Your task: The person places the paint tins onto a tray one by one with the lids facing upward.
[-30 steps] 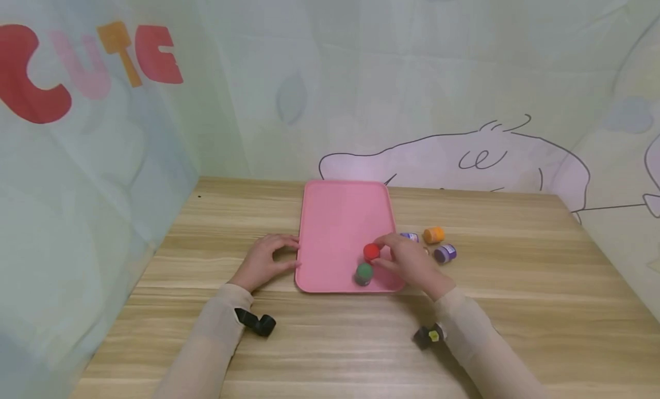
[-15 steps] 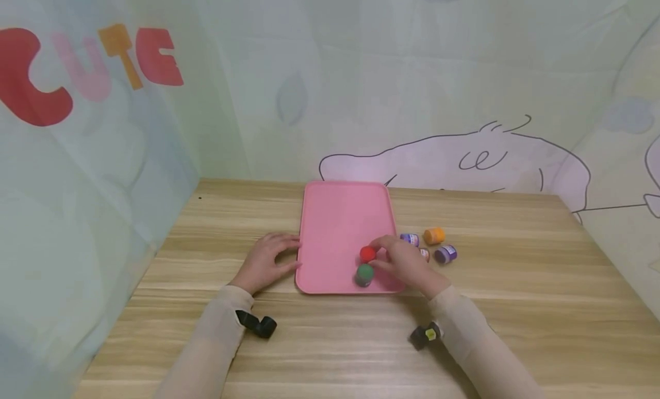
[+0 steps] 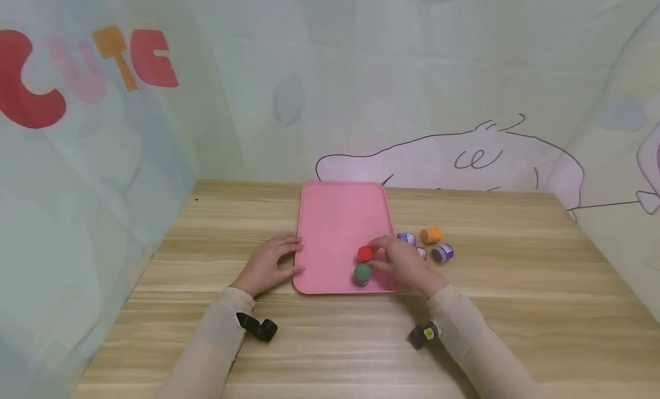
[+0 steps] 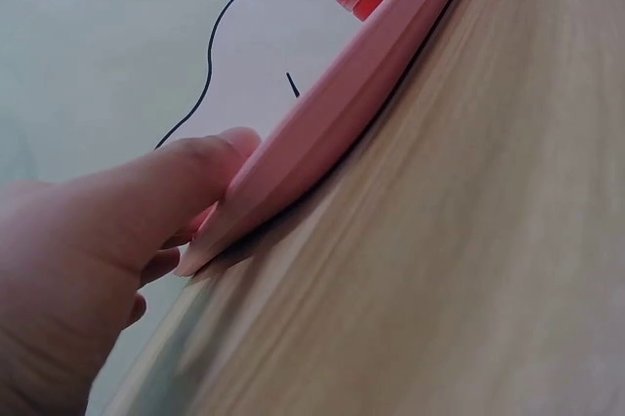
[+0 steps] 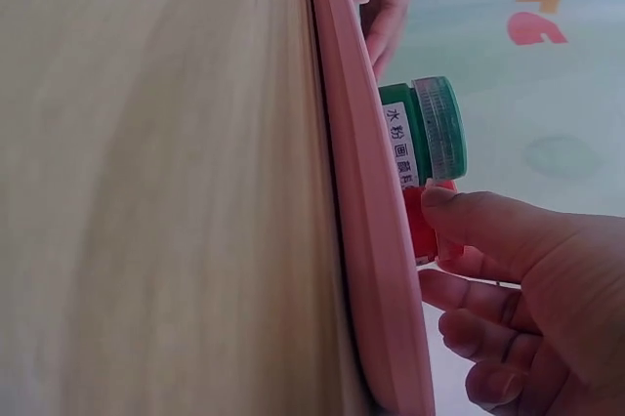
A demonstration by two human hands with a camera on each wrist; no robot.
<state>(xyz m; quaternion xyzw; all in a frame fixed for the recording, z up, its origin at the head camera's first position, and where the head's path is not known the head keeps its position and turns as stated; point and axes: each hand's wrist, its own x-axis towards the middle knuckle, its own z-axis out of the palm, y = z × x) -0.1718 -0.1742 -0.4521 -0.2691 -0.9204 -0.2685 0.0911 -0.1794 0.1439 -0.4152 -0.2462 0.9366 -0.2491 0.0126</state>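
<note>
A pink tray (image 3: pixel 340 215) lies on the wooden table. On its front right part stands a green paint jar (image 3: pixel 362 274), upright, with a Chinese label visible in the right wrist view. Just behind it is a red paint jar (image 3: pixel 365 254), pinched between the thumb and fingers of my right hand (image 3: pixel 407 264). The right wrist view shows the red jar (image 5: pixel 422 230) partly hidden by the thumb and the green jar. My left hand (image 3: pixel 265 265) rests at the tray's left edge, its thumb and fingertips touching the rim (image 4: pixel 293 157).
Right of the tray, several more paint jars lie on the table: an orange one (image 3: pixel 431 234), a dark purple one (image 3: pixel 442 253), a blue-purple one (image 3: pixel 407 239) and one (image 3: pixel 421 253) partly covered by my right hand. A printed cloth (image 3: pixel 232 101) hangs behind and to the left.
My right hand has moved the red jar slightly left, to just behind the green jar. The left hand stays at the tray's edge, and the head view has shifted slightly.
</note>
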